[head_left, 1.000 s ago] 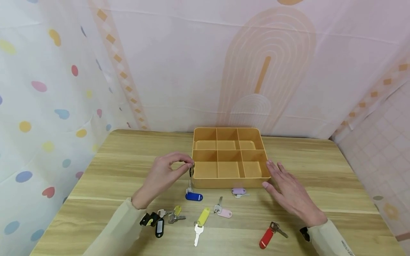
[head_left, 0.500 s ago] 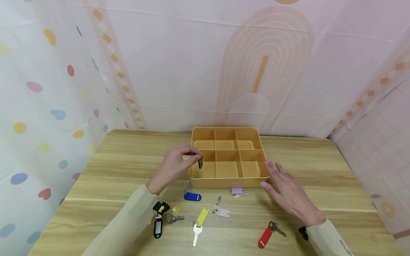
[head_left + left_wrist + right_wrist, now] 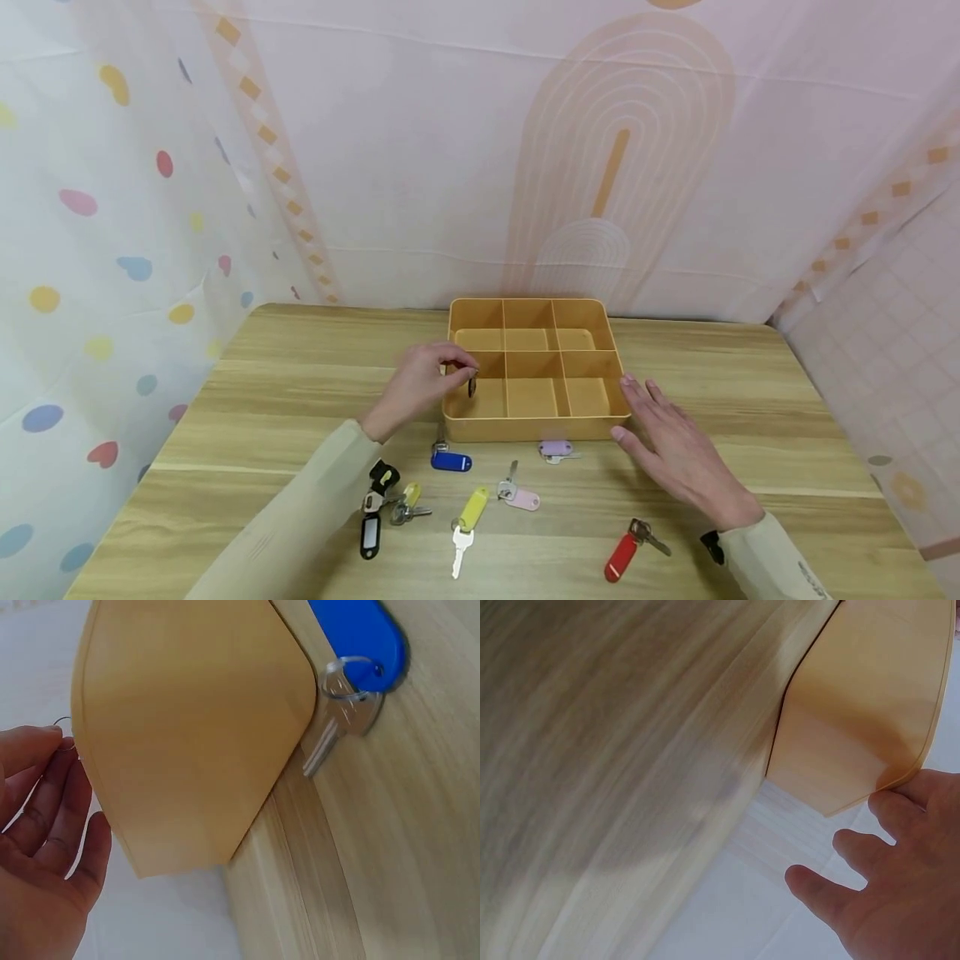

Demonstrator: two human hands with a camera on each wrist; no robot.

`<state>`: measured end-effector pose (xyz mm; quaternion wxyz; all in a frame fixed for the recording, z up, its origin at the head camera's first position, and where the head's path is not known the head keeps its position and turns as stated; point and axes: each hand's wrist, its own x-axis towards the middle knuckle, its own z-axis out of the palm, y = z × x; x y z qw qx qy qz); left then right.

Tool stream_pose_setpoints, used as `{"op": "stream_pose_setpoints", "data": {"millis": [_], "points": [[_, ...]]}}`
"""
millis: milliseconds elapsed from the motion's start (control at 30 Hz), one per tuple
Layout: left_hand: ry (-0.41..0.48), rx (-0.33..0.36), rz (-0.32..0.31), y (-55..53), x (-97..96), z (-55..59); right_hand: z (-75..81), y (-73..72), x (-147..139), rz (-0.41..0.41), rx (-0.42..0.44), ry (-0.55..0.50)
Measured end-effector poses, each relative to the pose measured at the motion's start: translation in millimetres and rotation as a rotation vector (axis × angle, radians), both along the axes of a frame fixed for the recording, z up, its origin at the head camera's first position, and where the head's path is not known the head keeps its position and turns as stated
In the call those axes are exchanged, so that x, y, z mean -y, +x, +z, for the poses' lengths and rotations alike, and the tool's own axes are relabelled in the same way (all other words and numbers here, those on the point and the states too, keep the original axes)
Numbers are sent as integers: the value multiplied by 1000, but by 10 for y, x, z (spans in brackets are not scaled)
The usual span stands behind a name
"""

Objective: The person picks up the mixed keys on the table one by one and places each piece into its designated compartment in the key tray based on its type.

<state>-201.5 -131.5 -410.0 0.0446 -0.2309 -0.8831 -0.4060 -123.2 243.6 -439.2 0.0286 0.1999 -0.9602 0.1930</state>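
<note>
Over the front-left compartment of the orange six-compartment box (image 3: 536, 429), my left hand (image 3: 420, 385) pinches a key ring (image 3: 64, 720) between thumb and fingertips. From it hangs a small dark tag (image 3: 472, 387), seen nearly edge-on; whether a key is on it cannot be made out. The left wrist view shows the ring above the box's rim. My right hand (image 3: 678, 454) has its fingers extended, their tips touching the box's right side. Just in front of the box lies a blue key tag (image 3: 452, 462) with a key (image 3: 349, 712).
Tagged keys lie about the wooden table (image 3: 750, 400): a purple tag (image 3: 556, 448), a pink tag (image 3: 522, 499), a yellow tag (image 3: 474, 508), a red tag (image 3: 621, 557) and a black tag (image 3: 370, 536). A second yellow tag (image 3: 412, 494) lies near the left sleeve.
My left hand has moved right and up from beside the box's left wall to above the front-left compartment, carrying the key ring. The right hand has stayed at the box's side.
</note>
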Motion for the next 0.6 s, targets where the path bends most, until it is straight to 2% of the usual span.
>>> {"op": "stream_pose_setpoints", "data": {"millis": [167, 367, 600], "points": [[-21, 5, -19, -26, -9, -35, -6, 2, -9, -1, -1, 2], [-62, -49, -55, -21, -20, -60, -2, 4, -17, -3, 7, 0], [-170, -118, -83, -42, -43, -100, 8, -4, -27, 0, 8, 6]]}}
